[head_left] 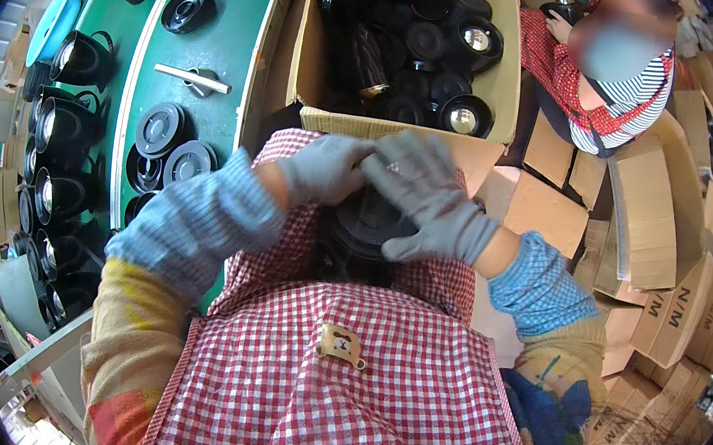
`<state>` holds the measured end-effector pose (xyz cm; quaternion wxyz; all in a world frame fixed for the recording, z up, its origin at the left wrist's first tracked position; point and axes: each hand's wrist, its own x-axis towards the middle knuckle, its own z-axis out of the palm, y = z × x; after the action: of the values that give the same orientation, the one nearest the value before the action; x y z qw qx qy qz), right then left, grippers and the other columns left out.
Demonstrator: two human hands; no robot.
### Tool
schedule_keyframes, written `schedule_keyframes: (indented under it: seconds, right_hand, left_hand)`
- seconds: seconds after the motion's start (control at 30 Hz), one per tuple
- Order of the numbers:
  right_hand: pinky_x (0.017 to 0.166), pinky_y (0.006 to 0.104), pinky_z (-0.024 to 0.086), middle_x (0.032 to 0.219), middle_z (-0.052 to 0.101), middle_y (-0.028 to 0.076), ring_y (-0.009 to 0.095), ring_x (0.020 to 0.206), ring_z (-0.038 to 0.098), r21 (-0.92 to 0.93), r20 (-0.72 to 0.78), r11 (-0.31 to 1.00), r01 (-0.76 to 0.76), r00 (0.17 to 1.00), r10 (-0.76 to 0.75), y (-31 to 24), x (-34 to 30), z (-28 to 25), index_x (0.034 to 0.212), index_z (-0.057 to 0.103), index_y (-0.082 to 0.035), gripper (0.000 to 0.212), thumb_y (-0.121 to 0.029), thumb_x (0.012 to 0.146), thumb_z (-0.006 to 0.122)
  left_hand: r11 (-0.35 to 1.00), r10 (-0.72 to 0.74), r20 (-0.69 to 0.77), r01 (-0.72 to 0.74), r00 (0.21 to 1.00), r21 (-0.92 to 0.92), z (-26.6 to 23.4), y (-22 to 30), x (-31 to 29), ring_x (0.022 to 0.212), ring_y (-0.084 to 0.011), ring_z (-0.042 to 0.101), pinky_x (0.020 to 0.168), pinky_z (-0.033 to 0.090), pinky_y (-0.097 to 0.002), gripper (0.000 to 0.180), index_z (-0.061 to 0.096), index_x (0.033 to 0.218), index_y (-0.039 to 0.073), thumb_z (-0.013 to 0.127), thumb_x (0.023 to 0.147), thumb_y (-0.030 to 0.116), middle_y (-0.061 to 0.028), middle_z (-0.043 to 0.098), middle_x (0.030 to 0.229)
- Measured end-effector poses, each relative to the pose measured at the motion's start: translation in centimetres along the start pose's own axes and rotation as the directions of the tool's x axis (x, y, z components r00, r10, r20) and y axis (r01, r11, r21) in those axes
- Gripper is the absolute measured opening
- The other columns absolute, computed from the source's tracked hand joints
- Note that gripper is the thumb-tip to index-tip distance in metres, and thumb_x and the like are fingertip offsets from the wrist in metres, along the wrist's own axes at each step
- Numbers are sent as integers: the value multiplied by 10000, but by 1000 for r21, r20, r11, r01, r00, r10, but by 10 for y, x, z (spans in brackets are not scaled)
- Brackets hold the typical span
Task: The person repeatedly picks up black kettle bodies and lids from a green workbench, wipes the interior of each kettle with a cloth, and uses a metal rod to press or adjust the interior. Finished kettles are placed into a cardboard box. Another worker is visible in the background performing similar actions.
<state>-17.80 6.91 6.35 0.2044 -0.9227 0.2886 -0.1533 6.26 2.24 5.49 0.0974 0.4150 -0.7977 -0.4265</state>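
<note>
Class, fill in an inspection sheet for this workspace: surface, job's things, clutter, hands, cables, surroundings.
Surface: green table at left, bearing black pots and round lids.
Job's things: black round piece at the lap, partly covered by the hands.
Clutter: open cardboard box ahead, crowded with black pots.
Hands: both gray-gloved; right hand open, blurred; left hand beside it, grip unclear.
Cables: nothing seen.
Surroundings: another person and cartons at right.

The grey gloves [430, 203] are showing matt cloth, the dark lid [367, 224] is looking like dull plastic, and the black jugs [69, 198] are gleaming glossily (the carton [324, 121] is showing matt cardboard)
</note>
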Motion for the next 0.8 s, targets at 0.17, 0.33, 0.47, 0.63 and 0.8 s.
schedule_keyframes:
  seconds: [0.17, 0.33, 0.47, 0.63, 0.8]
  right_hand:
    - [1228, 607, 58, 1671, 254, 126, 366, 1541, 192, 130, 59, 957, 261, 961, -270, -55, 52, 26, 1549, 429, -202, 866, -714, 863, 562]
    - [1198, 563, 226, 1493, 450, 180, 389, 1436, 342, 15, 107, 997, 80, 991, -82, 39, 19, -24, 1436, 551, -116, 987, -702, 669, 756]
    - [1222, 565, 158, 1601, 367, 145, 352, 1479, 289, 46, -41, 917, 395, 918, -394, -18, 51, 24, 1391, 608, -138, 730, -586, 819, 677]
    - [1204, 571, 227, 1532, 439, 140, 350, 1472, 318, 196, -62, 910, 365, 931, -360, 15, 39, 13, 1375, 621, -171, 617, -527, 871, 642]
    - [1206, 525, 281, 1517, 451, 145, 350, 1460, 346, 267, 40, 898, 350, 927, -373, 42, 38, 5, 1399, 602, -190, 633, -510, 858, 668]
  left_hand:
    - [978, -22, 128, -5, 992, 210, 9, 8, 71, 993, -331, 715, 871, 543, -468, 297, 704, 1141, 54, 574, 1009, 287, -201, 729, 1020]
    - [883, 452, 138, -420, 881, -211, 15, -29, 35, 1176, -249, 653, 992, 534, -383, 318, 621, 1309, 46, 561, 1007, 122, -126, 678, 1268]
    - [985, 158, 421, -113, 893, -130, 18, -30, 63, 1167, -289, 660, 1019, 515, -404, 362, 670, 1243, 66, 602, 993, 319, -127, 680, 1247]
    - [974, 226, 328, -220, 917, -56, 12, -18, 56, 1222, -271, 628, 1056, 495, -382, 359, 642, 1297, 133, 662, 959, 251, -107, 654, 1296]
    - [722, 686, -108, -691, 719, -14, 44, -38, 39, 1239, -303, 619, 1078, 488, -388, 338, 655, 1291, 127, 645, 975, 248, -148, 648, 1299]
